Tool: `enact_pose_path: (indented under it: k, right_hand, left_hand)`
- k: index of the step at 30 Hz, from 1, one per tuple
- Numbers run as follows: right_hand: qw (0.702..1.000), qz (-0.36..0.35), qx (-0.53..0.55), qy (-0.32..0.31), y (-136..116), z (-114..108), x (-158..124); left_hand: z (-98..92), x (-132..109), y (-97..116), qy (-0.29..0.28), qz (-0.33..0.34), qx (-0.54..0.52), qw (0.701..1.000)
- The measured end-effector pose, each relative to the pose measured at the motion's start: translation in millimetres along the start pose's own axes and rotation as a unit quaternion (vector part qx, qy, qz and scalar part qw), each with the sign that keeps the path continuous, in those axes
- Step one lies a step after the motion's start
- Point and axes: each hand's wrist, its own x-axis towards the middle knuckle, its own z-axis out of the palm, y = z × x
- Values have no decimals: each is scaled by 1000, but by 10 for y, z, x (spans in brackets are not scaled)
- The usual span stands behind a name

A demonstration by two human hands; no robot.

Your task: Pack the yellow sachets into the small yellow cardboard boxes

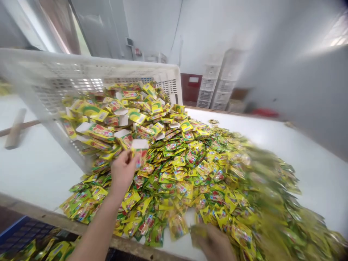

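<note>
My left hand (123,170) pinches a small yellow and red carton (140,154) with its white flap raised, at the front of the carton heap (130,116). That heap spills from a white plastic crate (178,81) tipped on its side. Low in the view, my right hand (214,241) is smeared by motion over the near edge of a wide pile of yellow and green sachets (190,170). A greenish blur lies at its fingertips; whether the hand grips a sachet cannot be made out.
The white table (35,166) has a wooden front edge (136,248). Below it stands a blue crate (24,232) with more sachets nearby. A wooden piece (16,130) lies at left. Stacked white crates (208,85) stand by the back wall.
</note>
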Motion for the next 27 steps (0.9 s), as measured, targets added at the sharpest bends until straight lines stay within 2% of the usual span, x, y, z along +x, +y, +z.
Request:
enact_pose_path:
  k: [2,3,4,6,8,10,13,16,19,20,24,27]
  right_hand:
    - [996,25,57,61,-160,-130,142]
    - [991,27,72,109,-235,-182,219]
    - [988,17,81,132,-295,-220,292]
    - [989,-42,62,127,-345,-247,404]
    - [992,-97,10,84,-307,-223,443]
    - [991,-119,-52,40,-236,-188,417]
    - [988,-87,-123,-17,-209,-195,347]
    - [983,-58,-149,-94,-332,-318,328]
    - [968,-98,-130,-191,-492,-478,346]
    - [966,-105,-122,-204,-528,-514,352]
    - [979,-74,-122,-149,-531,-498,369]
    - [974,-124,-151,-118,-452,-382,367]
  left_hand:
    - [145,-527,30,-158,11,-55,986]
    - [244,-811,27,-279,2,-104,955]
    - [351,-1087,11,-357,-17,-143,923]
    - [561,-1551,-53,-420,-53,-199,884]
    - [731,-1845,-132,-410,-80,-234,878]
    - [838,-1981,-198,-392,-97,-250,880]
    - [887,-2041,-252,-399,-108,-256,874]
    - [874,-2085,-291,-417,-111,-275,859]
    - [856,-2123,-334,-416,-119,-277,858]
    - [850,-2128,-344,-424,-118,-276,855]
    - [819,-2109,-358,-462,-105,-288,833]
    - [793,-2086,-356,-455,-90,-282,840]
